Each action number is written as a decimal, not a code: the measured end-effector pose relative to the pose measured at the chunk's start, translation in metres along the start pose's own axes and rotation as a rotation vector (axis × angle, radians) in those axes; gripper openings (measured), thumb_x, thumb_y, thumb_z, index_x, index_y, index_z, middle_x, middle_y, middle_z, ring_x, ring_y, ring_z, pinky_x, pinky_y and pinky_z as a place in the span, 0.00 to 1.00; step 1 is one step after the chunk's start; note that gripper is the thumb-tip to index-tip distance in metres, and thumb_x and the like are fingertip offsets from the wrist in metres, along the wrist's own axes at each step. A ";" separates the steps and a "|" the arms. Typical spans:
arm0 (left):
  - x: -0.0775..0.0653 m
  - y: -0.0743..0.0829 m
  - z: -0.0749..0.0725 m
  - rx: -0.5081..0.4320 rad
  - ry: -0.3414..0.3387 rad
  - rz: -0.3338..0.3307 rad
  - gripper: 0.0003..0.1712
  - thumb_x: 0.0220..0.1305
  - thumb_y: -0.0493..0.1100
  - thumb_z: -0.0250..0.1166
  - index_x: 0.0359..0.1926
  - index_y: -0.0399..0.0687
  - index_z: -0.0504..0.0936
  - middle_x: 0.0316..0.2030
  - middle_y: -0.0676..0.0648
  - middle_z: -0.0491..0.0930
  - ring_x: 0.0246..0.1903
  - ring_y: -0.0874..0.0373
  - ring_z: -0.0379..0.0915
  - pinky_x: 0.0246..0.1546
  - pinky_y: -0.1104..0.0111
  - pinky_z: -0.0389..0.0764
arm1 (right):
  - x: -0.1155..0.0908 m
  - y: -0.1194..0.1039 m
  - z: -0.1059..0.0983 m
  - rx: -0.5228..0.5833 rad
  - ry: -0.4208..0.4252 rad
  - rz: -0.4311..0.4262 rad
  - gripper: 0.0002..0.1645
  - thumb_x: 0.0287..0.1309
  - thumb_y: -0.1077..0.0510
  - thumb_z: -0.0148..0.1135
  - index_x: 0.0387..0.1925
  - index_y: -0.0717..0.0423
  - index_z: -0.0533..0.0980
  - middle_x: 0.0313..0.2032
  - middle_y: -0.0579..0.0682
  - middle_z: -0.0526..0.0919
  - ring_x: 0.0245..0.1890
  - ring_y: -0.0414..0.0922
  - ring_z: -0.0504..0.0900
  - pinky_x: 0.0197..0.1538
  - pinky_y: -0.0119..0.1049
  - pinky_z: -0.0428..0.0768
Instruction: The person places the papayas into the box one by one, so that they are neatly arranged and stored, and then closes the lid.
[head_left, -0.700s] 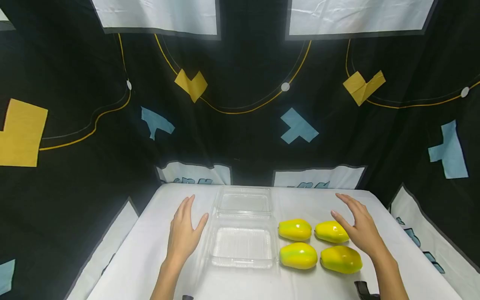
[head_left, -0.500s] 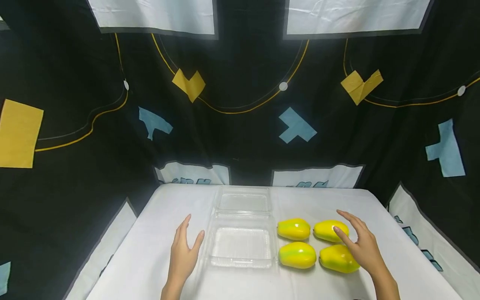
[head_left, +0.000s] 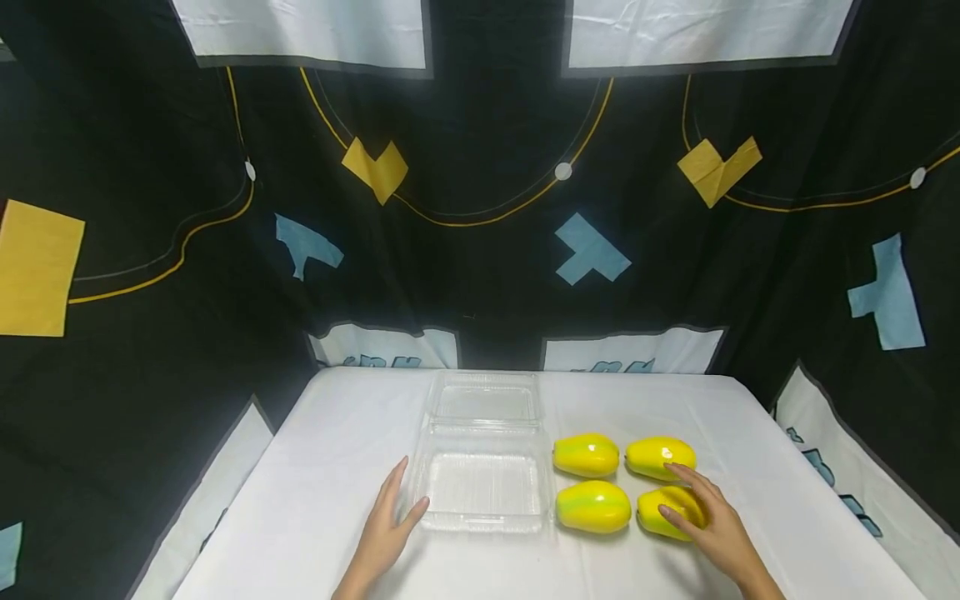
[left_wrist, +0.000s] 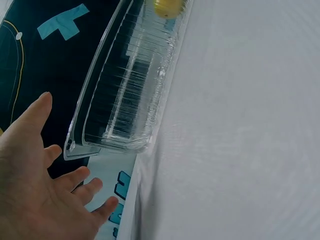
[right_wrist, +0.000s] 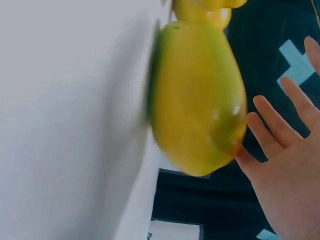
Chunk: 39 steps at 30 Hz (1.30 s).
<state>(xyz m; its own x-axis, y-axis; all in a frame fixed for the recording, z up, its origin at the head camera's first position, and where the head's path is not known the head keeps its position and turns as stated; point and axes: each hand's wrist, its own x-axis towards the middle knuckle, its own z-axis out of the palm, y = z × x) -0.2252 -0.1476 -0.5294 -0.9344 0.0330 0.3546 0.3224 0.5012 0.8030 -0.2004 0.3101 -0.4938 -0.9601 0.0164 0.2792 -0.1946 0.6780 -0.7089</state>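
Note:
A clear plastic clamshell container (head_left: 483, 483) lies unfolded on the table, its lid (head_left: 486, 398) laid back away from me. My left hand (head_left: 384, 533) hovers at its near left corner, fingers spread and holding nothing; in the left wrist view the container's ribbed wall is beyond the fingers. To the right of the container sit several yellow-green papayas in two rows. My right hand (head_left: 716, 525) is over the near right papaya (head_left: 663, 510), fingers spread around its right side. The right wrist view shows that papaya (right_wrist: 197, 100) large, beside the loosely extended fingers.
The other papayas are the near left one (head_left: 593, 507), the far left one (head_left: 586, 455) and the far right one (head_left: 660, 457). A white cloth covers the table (head_left: 315, 492). Behind it hangs a dark patterned curtain (head_left: 465, 275).
Both hands have come lower and nearer me. The left has shifted right toward the container's near corner, and the right has come down to the near right papaya. Container and papayas stay put.

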 end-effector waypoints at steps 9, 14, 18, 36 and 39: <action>-0.005 -0.010 0.006 -0.012 -0.125 -0.081 0.44 0.63 0.52 0.59 0.71 0.43 0.48 0.68 0.33 0.47 0.65 0.35 0.44 0.58 0.37 0.51 | -0.003 0.008 0.006 -0.093 -0.111 0.038 0.51 0.37 0.45 0.75 0.64 0.53 0.63 0.65 0.63 0.58 0.63 0.65 0.52 0.54 0.73 0.50; -0.006 -0.010 0.006 0.006 -0.144 -0.094 0.46 0.61 0.54 0.61 0.71 0.44 0.48 0.68 0.34 0.48 0.65 0.36 0.45 0.59 0.38 0.51 | -0.006 0.017 0.005 -0.132 -0.094 -0.033 0.48 0.35 0.57 0.76 0.62 0.56 0.66 0.64 0.64 0.59 0.61 0.66 0.52 0.53 0.72 0.51; -0.005 -0.011 0.006 0.027 -0.144 -0.090 0.46 0.60 0.54 0.61 0.71 0.45 0.48 0.68 0.35 0.50 0.65 0.36 0.47 0.59 0.39 0.53 | -0.007 0.023 0.005 -0.165 -0.058 -0.101 0.46 0.34 0.67 0.74 0.60 0.58 0.67 0.61 0.64 0.61 0.59 0.66 0.55 0.52 0.71 0.53; -0.007 -0.013 0.005 0.054 -0.116 -0.102 0.46 0.59 0.57 0.61 0.71 0.48 0.50 0.68 0.36 0.51 0.64 0.37 0.49 0.59 0.40 0.54 | -0.012 0.022 0.002 -0.230 0.025 -0.106 0.43 0.35 0.69 0.73 0.59 0.59 0.68 0.57 0.65 0.68 0.54 0.64 0.63 0.51 0.66 0.61; -0.006 -0.012 0.005 0.059 -0.113 -0.102 0.46 0.59 0.57 0.61 0.71 0.48 0.50 0.68 0.36 0.51 0.64 0.37 0.49 0.59 0.40 0.54 | -0.015 0.018 -0.001 -0.230 -0.009 -0.053 0.42 0.39 0.65 0.73 0.60 0.59 0.67 0.57 0.66 0.68 0.54 0.64 0.65 0.52 0.64 0.62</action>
<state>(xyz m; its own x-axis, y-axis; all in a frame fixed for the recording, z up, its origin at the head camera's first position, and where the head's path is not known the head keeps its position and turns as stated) -0.2240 -0.1493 -0.5442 -0.9740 0.0748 0.2140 0.2189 0.5563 0.8016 -0.1894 0.3225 -0.5100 -0.9517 -0.0300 0.3057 -0.1952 0.8275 -0.5264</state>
